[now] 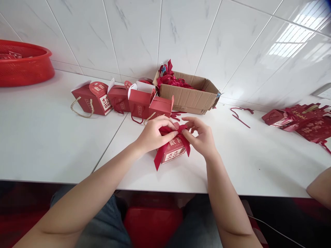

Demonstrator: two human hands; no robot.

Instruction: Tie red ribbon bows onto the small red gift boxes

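Observation:
A small red gift box (172,155) with gold and white characters stands on the white table in front of me. A dark red ribbon bow (161,153) sits on its top, its two tails hanging down the front. My left hand (157,132) pinches the bow's left side between thumb and fingers. On the right side, my right hand (199,134) grips the bow with thumb and index finger, its other fingers curled. The knot lies between my fingertips and is partly covered.
Several red boxes (90,100) with rope handles stand behind to the left. A cardboard box (188,98) full of red ribbons is against the tiled wall. A red plastic basket (26,69) is far left; more red boxes (300,119) lie right, near another person's arm (322,187).

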